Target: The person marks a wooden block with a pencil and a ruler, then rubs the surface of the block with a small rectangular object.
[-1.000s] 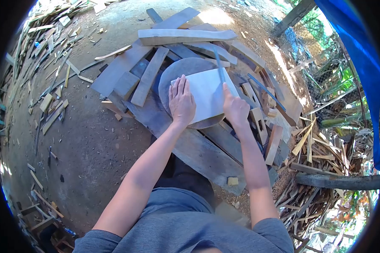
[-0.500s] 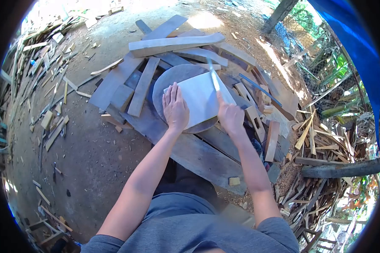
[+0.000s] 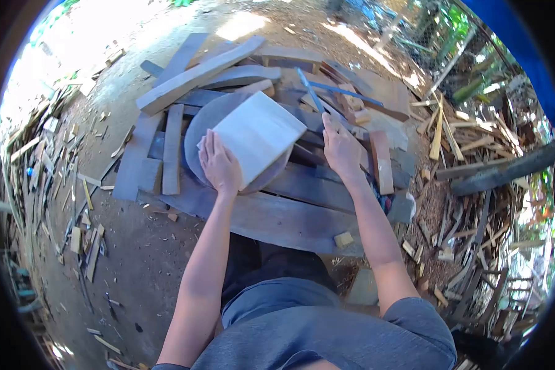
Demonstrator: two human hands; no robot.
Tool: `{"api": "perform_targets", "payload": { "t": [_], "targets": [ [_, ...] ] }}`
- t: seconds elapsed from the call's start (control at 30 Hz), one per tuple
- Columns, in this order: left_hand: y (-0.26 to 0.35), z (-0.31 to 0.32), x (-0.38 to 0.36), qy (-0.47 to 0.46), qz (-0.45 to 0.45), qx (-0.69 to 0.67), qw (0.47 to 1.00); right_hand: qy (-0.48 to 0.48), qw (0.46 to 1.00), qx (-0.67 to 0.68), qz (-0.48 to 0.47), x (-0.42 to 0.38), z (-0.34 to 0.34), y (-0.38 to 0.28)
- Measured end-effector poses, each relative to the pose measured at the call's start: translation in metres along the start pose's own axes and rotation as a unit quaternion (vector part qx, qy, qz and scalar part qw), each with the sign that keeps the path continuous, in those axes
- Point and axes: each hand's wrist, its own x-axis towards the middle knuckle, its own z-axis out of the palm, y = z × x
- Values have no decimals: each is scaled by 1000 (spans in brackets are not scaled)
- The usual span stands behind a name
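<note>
A pale square board (image 3: 259, 134) lies on a round wooden disc (image 3: 196, 145). My left hand (image 3: 221, 165) rests flat on the board's left edge, fingers stretched out. To the right of the board, my right hand (image 3: 341, 148) is closed round the lower end of a narrow metal tool (image 3: 311, 90), which looks like a file or blade and points up and away. The tool is apart from the board.
Long wooden pieces (image 3: 197, 74) lie piled behind the disc. A thin blue bar (image 3: 345, 92) and a reddish wood block (image 3: 381, 161) are at the right. A small wood cube (image 3: 343, 239) sits near the front edge. Scrap wood (image 3: 475, 216) is heaped far right.
My right hand has drawn the tool off the board to the right. The board has turned under my left hand. The whole view has also shifted and rotated.
</note>
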Motion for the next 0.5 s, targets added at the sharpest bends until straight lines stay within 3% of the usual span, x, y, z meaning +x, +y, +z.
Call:
{"api": "perform_targets", "payload": {
  "t": [0.07,0.13,0.2,0.27,0.37,0.5],
  "targets": [
    [-3,0,2,19,6,10,1000,-37,998,20,53,-15,-21,3],
    [-5,1,2,14,9,16,1000,98,995,8,5,-25,-26,14],
    [-5,1,3,20,13,17,1000,38,995,81,49,-53,-39,18],
    [-7,2,3,21,17,18,999,-97,986,135,25,-84,-45,22],
    [-10,2,4,18,24,23,999,-11,996,87,-26,-118,-37,23],
    [-16,6,6,6,34,31,999,-29,997,64,8,-116,-39,9]
  ]
}}
